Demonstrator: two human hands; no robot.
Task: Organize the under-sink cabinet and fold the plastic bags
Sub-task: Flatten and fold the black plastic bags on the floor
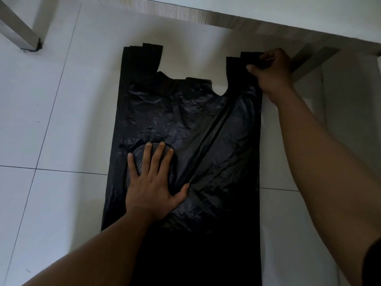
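The black plastic bag (pixel 185 131) runs lengthwise away from me on the floor (pixel 51 120), my left hand (pixel 152 186) pressing it flat with straight fingers near me while my right hand (pixel 272 73) pinches its far right handle (pixel 241 60).

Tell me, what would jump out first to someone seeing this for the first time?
A large black plastic bag lies spread flat on the white tiled floor, filling the middle of the view. The left hand presses flat on its lower left part, fingers spread, while the right hand grips the bag's far right handle.
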